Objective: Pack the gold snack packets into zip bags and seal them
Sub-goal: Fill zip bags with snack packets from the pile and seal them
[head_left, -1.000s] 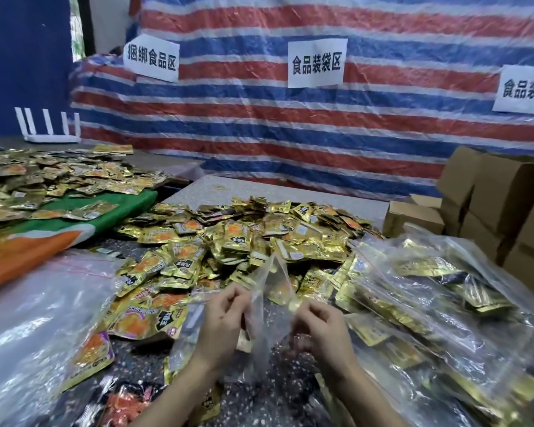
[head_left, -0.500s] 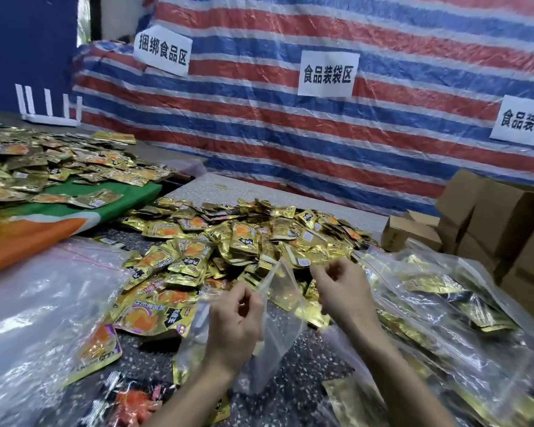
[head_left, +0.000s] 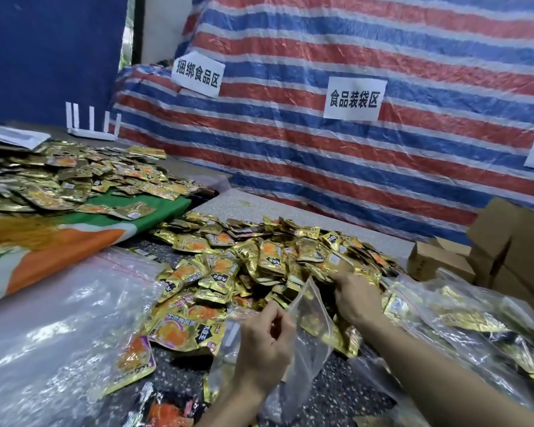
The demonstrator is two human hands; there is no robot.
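— Well, where is the clear, limp plastic zip bag [head_left: 310,337]?
— Just in front of the heap of small crinkled gold foil snack packets [head_left: 269,260], mouth gaping. The left hand [head_left: 265,343] pinches one lip.
— The right hand [head_left: 355,294]?
— On the heap's near edge, fingers among packets; whether it grips one, I cannot tell.
— Handling?
— Light and slick, I'd judge: take packets by their flat sealed edges, and the bag by its stiffer zip strip. Filled clear bags [head_left: 481,331] lie right of the heap on the speckled worktop [head_left: 342,392].
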